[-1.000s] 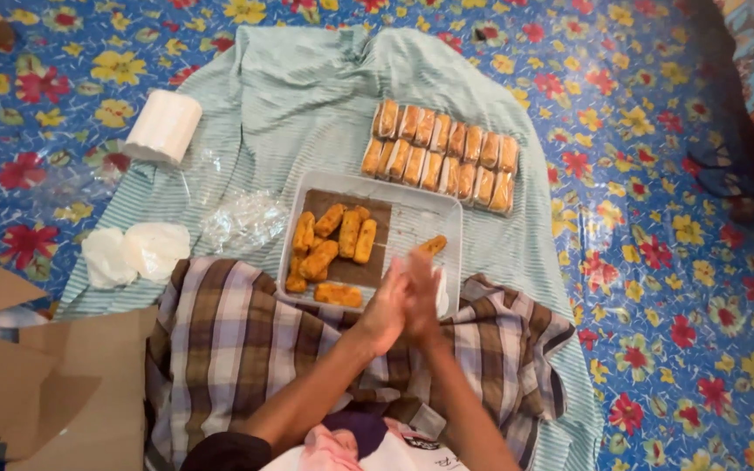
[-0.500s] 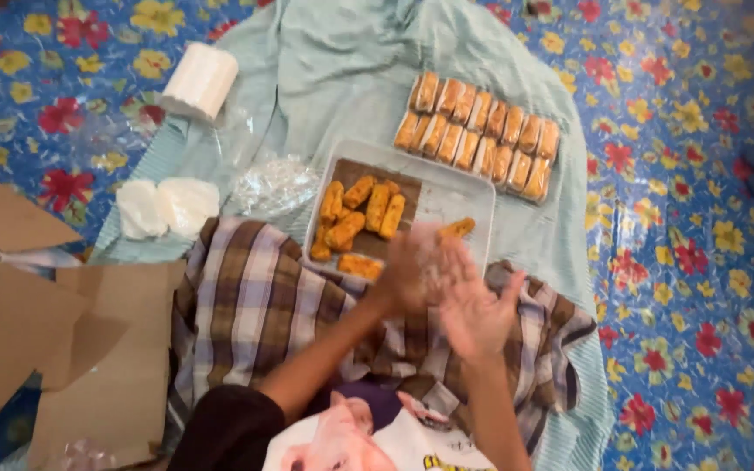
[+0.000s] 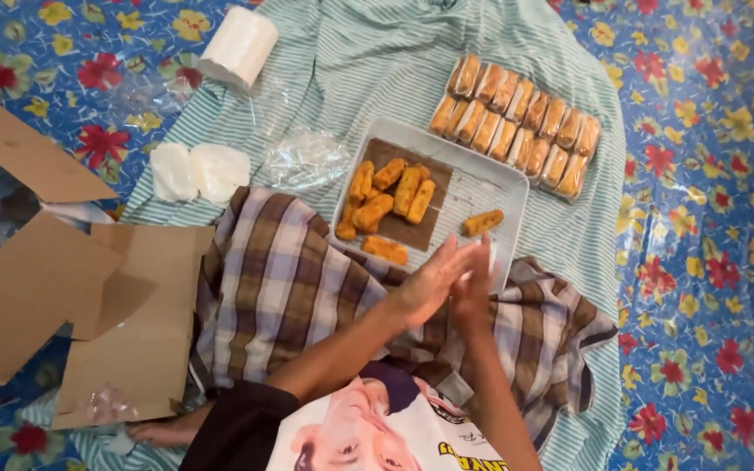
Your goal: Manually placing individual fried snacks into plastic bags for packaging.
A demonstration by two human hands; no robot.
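The left hand (image 3: pixel 425 283) and right hand (image 3: pixel 473 283) are open, pressed together, holding nothing, just above the tray (image 3: pixel 490 187). Crumbs could fall onto the fried sticks (image 3: pixel 390 196).

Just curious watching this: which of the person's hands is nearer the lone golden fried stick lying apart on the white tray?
The right hand: it is just below the lone golden fried stick. The left hand, pressed against it, sits further left.
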